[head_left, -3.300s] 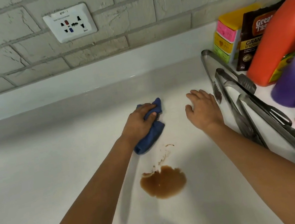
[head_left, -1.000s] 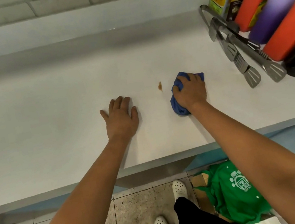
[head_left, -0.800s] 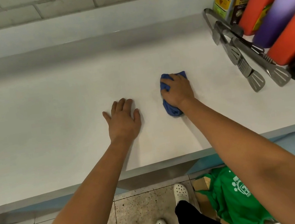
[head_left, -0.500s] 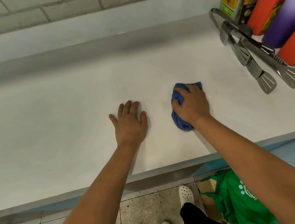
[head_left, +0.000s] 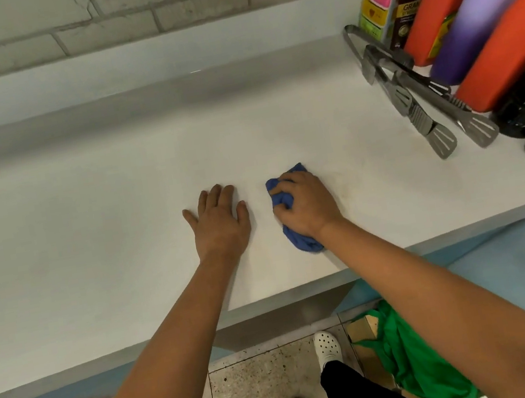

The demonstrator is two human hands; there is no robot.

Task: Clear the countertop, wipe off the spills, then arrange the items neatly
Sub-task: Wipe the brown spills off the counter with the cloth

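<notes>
right hand [head_left: 307, 205]: grips blue cloth [head_left: 295, 228], near counter [head_left: 82, 208] front edge, shifted left since 0.5 s ago
left hand [head_left: 220, 223]: flat, fingers spread, stays put
spill: gone
tongs [head_left: 418, 103]: right edge, unmoved

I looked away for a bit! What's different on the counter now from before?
The brown spill is gone, wiped off the counter. The blue cloth went from the left hand to the right hand, which grips it and has slid it nearer the front edge. The left hand now rests flat. The tongs and bottles stayed put.
</notes>
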